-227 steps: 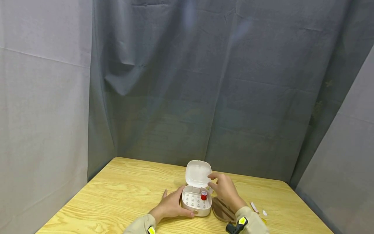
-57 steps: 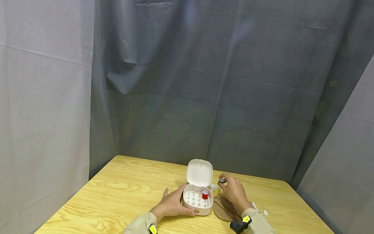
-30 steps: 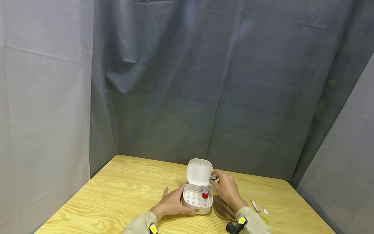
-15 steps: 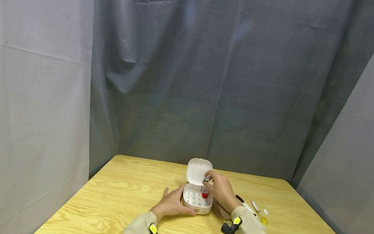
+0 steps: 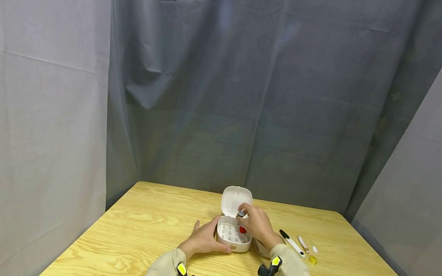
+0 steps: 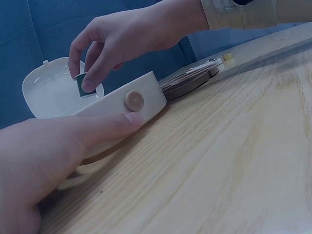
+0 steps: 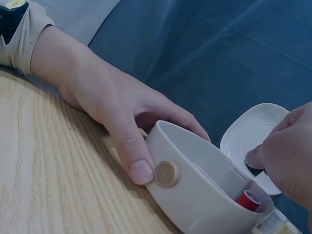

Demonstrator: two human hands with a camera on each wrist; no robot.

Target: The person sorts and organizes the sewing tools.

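Note:
A small white sewing box (image 5: 241, 248) stands with its lid (image 5: 232, 196) raised behind it and rows of short pegs inside. My left hand (image 5: 204, 239) grips the box's left side, its thumb along the front by the round tan button (image 7: 167, 174). A red thread spool (image 7: 249, 200) sits in the box at the right rear. My right hand (image 5: 257, 223) pinches a dark green thread spool (image 6: 80, 87) between thumb and fingers. It holds the spool above the back of the box, in front of the lid. Fingers and thumb hide part of that spool.
Right of the box lies a flat brown piece (image 6: 190, 84), partly behind the right arm. Further right are a black-and-white slim tool (image 5: 291, 243), a small pinkish strip (image 5: 302, 244), a white scrap (image 5: 315, 249) and a yellow round item (image 5: 312, 260). A white spool (image 7: 274, 220) stands beside the box.
My right hand has picked up the dark green spool from right of the box and carried it left over the box. My left hand keeps its grip on the box.

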